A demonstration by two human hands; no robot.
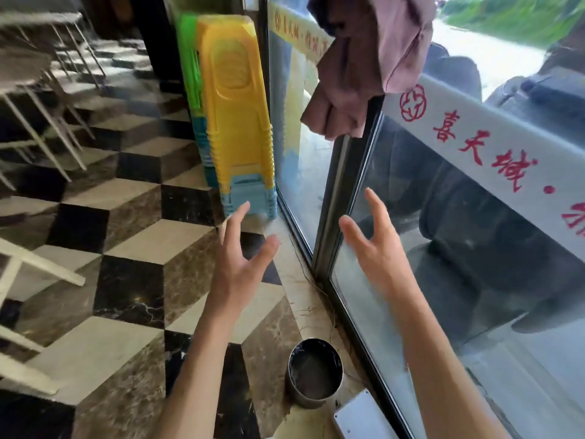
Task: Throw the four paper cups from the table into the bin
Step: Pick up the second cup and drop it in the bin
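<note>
Both of my arms reach forward over a patterned marble floor. My left hand (pixel 242 258) is open, fingers spread, holding nothing. My right hand (pixel 375 245) is open too, fingers apart, in front of the glass wall. A small round metal bin (pixel 315 373) with a dark inside stands on the floor by the window frame, below and between my forearms. No paper cups and no table top with cups are in view.
A tall stack of yellow, green and blue plastic stools (pixel 235 122) leans by the glass door (pixel 297 137). A pinkish cloth (pixel 364 68) hangs above the frame. White chair and table legs (pixel 34 264) crowd the left. A white box (pixel 361 416) lies beside the bin.
</note>
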